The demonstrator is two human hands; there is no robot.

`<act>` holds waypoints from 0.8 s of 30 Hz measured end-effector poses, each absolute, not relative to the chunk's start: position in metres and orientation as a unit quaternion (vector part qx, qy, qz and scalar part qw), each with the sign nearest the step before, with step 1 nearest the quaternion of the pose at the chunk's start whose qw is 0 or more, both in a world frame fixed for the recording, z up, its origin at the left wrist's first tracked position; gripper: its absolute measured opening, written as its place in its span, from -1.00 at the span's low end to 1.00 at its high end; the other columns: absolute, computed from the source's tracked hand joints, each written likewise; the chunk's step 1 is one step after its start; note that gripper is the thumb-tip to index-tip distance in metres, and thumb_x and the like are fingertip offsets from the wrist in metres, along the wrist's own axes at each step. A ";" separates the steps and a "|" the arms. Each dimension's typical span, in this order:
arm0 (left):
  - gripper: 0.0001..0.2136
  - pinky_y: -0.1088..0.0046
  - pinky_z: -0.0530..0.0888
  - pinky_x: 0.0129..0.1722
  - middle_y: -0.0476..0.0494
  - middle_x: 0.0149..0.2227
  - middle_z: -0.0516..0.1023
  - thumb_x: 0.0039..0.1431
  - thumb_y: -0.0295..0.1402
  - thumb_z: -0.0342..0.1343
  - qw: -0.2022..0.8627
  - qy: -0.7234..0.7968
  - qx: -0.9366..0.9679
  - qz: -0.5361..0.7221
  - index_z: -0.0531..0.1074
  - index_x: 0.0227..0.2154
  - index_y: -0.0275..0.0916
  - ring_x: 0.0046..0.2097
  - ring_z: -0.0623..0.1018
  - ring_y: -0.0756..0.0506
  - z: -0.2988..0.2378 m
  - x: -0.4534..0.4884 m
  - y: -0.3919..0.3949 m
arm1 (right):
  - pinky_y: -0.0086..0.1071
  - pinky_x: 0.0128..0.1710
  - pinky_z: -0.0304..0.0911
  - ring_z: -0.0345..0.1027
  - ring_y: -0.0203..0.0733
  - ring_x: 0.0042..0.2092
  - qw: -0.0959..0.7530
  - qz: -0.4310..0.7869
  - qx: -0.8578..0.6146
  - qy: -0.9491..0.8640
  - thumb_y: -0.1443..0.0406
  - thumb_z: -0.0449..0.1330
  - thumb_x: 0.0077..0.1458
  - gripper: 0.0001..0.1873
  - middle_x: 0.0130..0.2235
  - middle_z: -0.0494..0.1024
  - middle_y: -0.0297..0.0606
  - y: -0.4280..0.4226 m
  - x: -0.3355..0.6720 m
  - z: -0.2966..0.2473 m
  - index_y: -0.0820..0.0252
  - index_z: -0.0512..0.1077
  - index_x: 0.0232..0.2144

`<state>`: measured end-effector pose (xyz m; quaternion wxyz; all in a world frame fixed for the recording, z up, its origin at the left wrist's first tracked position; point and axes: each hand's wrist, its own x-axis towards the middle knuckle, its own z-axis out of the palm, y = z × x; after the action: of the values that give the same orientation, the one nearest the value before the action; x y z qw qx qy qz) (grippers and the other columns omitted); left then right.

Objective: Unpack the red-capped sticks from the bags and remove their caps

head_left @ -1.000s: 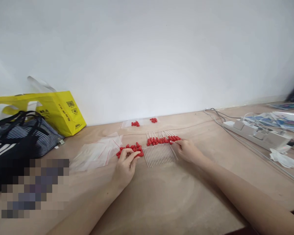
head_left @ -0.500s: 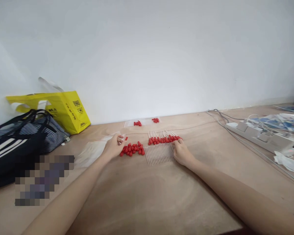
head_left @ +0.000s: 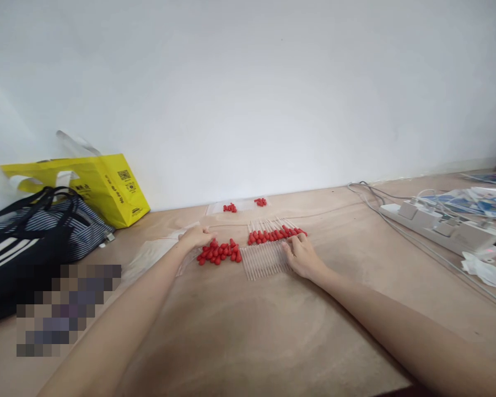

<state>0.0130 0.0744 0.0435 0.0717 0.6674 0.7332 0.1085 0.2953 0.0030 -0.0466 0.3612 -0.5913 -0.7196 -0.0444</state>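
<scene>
My left hand (head_left: 195, 238) is closed at the far left of a loose pile of red rubber bulbs (head_left: 219, 255), its fingertips curled around a red bulb that is mostly hidden. To the right lies a row of thin clear dropper tubes (head_left: 264, 262), side by side, pointing towards me. Just beyond them another row of clear tubes (head_left: 267, 226) carries red bulbs (head_left: 268, 235) on its near ends. My right hand (head_left: 303, 256) rests at the right end of both rows, thumb and fingers pinched on a dropper tube; the exact grip is partly hidden.
Clear plastic bags (head_left: 152, 256) lie under and left of my left hand. Further back, more red bulbs (head_left: 230, 208) sit on clear plastic near the wall. A yellow bag (head_left: 107, 187) and a dark bag (head_left: 28, 248) stand left; a power strip (head_left: 442, 226) with cables lies right.
The view has shifted slightly. My left hand has turned, so its fingers now point down by the bulb pile. My right hand has moved slightly left along the tubes.
</scene>
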 end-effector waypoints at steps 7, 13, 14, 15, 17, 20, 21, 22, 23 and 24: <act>-0.82 0.30 0.29 -0.22 -0.06 -0.47 0.50 -0.12 -0.19 0.04 0.021 0.710 0.694 0.120 0.38 -0.63 -0.19 -0.27 0.46 -0.17 0.051 0.047 0.068 | -0.37 -0.28 0.09 0.28 -0.18 -0.27 0.349 -0.035 -0.643 -0.681 0.26 -0.09 0.11 -0.74 -0.33 0.40 -0.16 0.002 0.307 -0.027 0.21 0.38 -0.39; -0.84 0.29 0.26 -0.16 -0.06 -0.39 0.53 -0.09 -0.23 0.04 0.018 0.625 0.769 0.132 0.43 -0.49 -0.18 -0.26 0.46 -0.13 0.039 0.106 0.063 | -0.35 -0.29 0.03 0.28 -0.17 -0.25 0.343 -0.025 -0.680 -0.647 0.29 -0.02 0.04 -0.80 -0.32 0.45 -0.20 0.009 0.322 -0.018 0.19 0.40 -0.37; -0.83 0.25 0.25 -0.15 -0.06 -0.38 0.53 -0.07 -0.22 0.03 0.015 0.608 0.782 0.134 0.43 -0.47 -0.18 -0.25 0.45 -0.14 0.038 0.115 0.062 | -0.35 -0.28 0.01 0.28 -0.17 -0.24 0.344 -0.025 -0.681 -0.646 0.29 0.00 0.02 -0.81 -0.32 0.45 -0.21 0.011 0.324 -0.018 0.18 0.40 -0.37; -0.82 0.22 0.24 -0.14 -0.07 -0.36 0.52 -0.06 -0.22 0.02 0.011 0.590 0.796 0.135 0.43 -0.45 -0.18 -0.23 0.45 -0.15 0.036 0.124 0.061 | -0.34 -0.28 0.00 0.27 -0.16 -0.24 0.345 -0.025 -0.682 -0.645 0.29 0.02 0.01 -0.82 -0.33 0.46 -0.23 0.012 0.326 -0.018 0.17 0.40 -0.36; -0.82 0.20 0.21 -0.12 -0.08 -0.29 0.51 -0.04 -0.22 0.02 -0.001 0.549 0.825 0.135 0.43 -0.40 -0.16 -0.16 0.42 -0.17 0.034 0.141 0.060 | -0.33 -0.27 -0.02 0.26 -0.17 -0.24 0.346 -0.027 -0.685 -0.641 0.30 0.03 -0.02 -0.83 -0.34 0.47 -0.26 0.015 0.329 -0.017 0.16 0.40 -0.37; -0.78 0.17 0.18 -0.08 -0.09 -0.18 0.46 -0.01 -0.22 0.01 -0.022 0.488 0.863 0.129 0.41 -0.29 -0.10 -0.07 0.35 -0.18 0.029 0.165 0.060 | -0.32 -0.27 -0.03 0.26 -0.16 -0.23 0.346 -0.029 -0.697 -0.628 0.35 0.03 -0.06 -0.82 -0.34 0.48 -0.26 0.017 0.331 -0.017 0.15 0.40 -0.38; -0.76 0.15 0.16 -0.07 -0.09 -0.15 0.44 0.00 -0.21 0.00 -0.029 0.473 0.871 0.127 0.39 -0.24 -0.08 -0.04 0.33 -0.19 0.027 0.172 0.061 | -0.32 -0.27 -0.03 0.25 -0.15 -0.23 0.346 -0.025 -0.701 -0.623 0.36 0.03 -0.07 -0.81 -0.33 0.48 -0.26 0.018 0.331 -0.017 0.15 0.41 -0.38; -0.74 0.13 0.14 -0.06 -0.10 -0.12 0.43 0.00 -0.21 0.00 -0.036 0.462 0.878 0.125 0.37 -0.21 -0.06 -0.02 0.31 -0.19 0.024 0.179 0.063 | -0.32 -0.27 -0.03 0.25 -0.15 -0.22 0.345 -0.020 -0.705 -0.620 0.37 0.03 -0.08 -0.80 -0.33 0.48 -0.25 0.018 0.332 -0.017 0.15 0.41 -0.38; -0.73 0.10 0.13 -0.05 -0.12 -0.11 0.42 0.00 -0.21 0.00 -0.042 0.454 0.882 0.123 0.36 -0.19 -0.06 -0.01 0.30 -0.21 0.022 0.184 0.065 | -0.32 -0.27 -0.03 0.26 -0.15 -0.22 0.345 -0.013 -0.708 -0.616 0.37 0.02 -0.08 -0.79 -0.32 0.48 -0.25 0.018 0.332 -0.017 0.15 0.41 -0.38; -0.72 0.08 0.11 -0.05 -0.14 -0.11 0.41 -0.01 -0.23 0.01 -0.048 0.449 0.884 0.121 0.36 -0.19 -0.07 -0.01 0.30 -0.22 0.020 0.189 0.067 | -0.32 -0.28 -0.02 0.26 -0.15 -0.21 0.345 -0.006 -0.711 -0.612 0.38 0.02 -0.09 -0.79 -0.32 0.47 -0.26 0.019 0.333 -0.017 0.14 0.42 -0.38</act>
<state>0.1888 0.0667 0.0197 -0.0480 0.8842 0.4487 0.1209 0.3329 0.0187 -0.0172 0.3454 -0.7111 -0.6123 -0.0056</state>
